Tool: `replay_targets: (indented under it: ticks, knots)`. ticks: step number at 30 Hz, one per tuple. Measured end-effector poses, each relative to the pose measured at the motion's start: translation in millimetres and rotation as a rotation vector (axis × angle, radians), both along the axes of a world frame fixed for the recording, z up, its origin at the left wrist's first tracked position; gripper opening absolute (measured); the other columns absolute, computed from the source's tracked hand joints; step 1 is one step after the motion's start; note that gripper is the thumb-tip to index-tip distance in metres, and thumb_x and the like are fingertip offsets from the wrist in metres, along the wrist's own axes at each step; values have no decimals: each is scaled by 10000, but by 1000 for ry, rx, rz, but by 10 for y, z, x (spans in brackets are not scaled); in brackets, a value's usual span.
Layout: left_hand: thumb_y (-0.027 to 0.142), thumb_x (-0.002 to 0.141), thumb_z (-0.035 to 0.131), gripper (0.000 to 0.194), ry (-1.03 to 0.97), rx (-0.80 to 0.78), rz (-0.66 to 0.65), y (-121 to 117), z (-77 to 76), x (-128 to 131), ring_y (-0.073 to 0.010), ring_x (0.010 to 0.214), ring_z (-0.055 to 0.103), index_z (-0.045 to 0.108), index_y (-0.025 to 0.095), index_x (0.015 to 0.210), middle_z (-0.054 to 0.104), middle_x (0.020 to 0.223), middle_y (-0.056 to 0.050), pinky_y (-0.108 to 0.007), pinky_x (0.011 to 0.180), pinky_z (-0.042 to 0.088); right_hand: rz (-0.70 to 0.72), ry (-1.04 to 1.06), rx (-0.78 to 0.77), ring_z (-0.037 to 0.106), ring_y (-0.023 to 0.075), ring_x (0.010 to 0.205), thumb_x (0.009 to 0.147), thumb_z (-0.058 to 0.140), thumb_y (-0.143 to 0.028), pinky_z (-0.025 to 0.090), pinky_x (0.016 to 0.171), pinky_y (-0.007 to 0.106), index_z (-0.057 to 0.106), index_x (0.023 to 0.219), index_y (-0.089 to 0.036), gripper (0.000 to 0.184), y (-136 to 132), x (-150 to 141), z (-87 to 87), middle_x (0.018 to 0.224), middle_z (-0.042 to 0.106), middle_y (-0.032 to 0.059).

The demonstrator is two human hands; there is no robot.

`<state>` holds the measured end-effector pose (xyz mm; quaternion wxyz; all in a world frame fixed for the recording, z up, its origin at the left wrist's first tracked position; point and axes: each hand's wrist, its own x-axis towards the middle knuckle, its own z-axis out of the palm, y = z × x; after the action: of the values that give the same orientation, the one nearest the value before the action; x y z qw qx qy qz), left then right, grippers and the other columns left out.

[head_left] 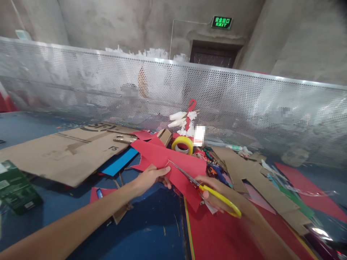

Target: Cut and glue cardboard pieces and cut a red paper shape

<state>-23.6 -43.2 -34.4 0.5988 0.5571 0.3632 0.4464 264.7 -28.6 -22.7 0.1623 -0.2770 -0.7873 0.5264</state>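
Observation:
A sheet of red paper [162,153] is held up over the middle of the table, with a cut running into it. My left hand [155,175] pinches its lower left edge, thumb on top and fingers curled beneath. In my right hand [213,186] is a pair of scissors with yellow handles [222,200]. Their blades [183,172] lie across the red paper and point up and left toward my left thumb. Part of the paper hangs down between the two hands. The fingers inside the scissor handles are partly hidden.
A flattened cardboard box [65,151] lies at left, by a green box [18,187]. Behind the paper stands a yellow tape roll [175,142]. Cardboard scraps [260,180] and coloured paper crowd the right. A perforated metal screen [108,83] borders the far side.

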Motion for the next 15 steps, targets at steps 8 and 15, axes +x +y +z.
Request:
replay_targets:
  ticks: [8,15]
  knots:
    - [488,852,728,376,-30,-10,-6,-8,-8,3,-189,586,678,713,115,806,736,725,-104,-304,618,519,-30,12,58,401,73,509,813,591,-840,295,417,201,610,1071,-179,710,2,-20,-16,687,491,-34]
    - [495,839,743,370,-22,-10,6,-3,10,-1,-190,584,682,700,128,826,747,761,-102,-310,617,522,-75,5,-17,390,58,414,805,633,-813,282,367,192,596,1049,-186,674,-46,-41,16,631,469,-63]
